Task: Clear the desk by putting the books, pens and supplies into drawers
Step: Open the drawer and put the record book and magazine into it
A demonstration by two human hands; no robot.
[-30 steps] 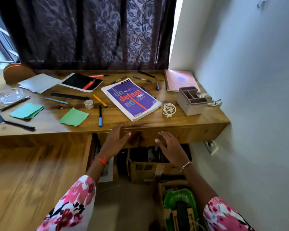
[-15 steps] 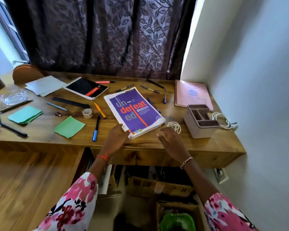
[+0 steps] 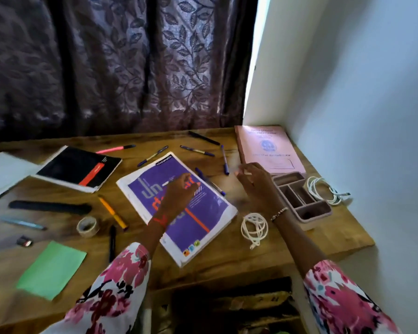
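head view: I see both hands over desk (image 3: 287,247), nothing stowed yet.
L hand (image 3: 179,192): fingers loosely curled, empty, above purple book (image 3: 198,227).
R hand (image 3: 253,186): spread wide, empty.
target, my guess: pen (image 3: 225,159), long axis near-far, just far-left of R hand; R nearer.

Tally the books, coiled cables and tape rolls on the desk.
Books: 3
Cables: 2
Tape rolls: 1
Total: 6
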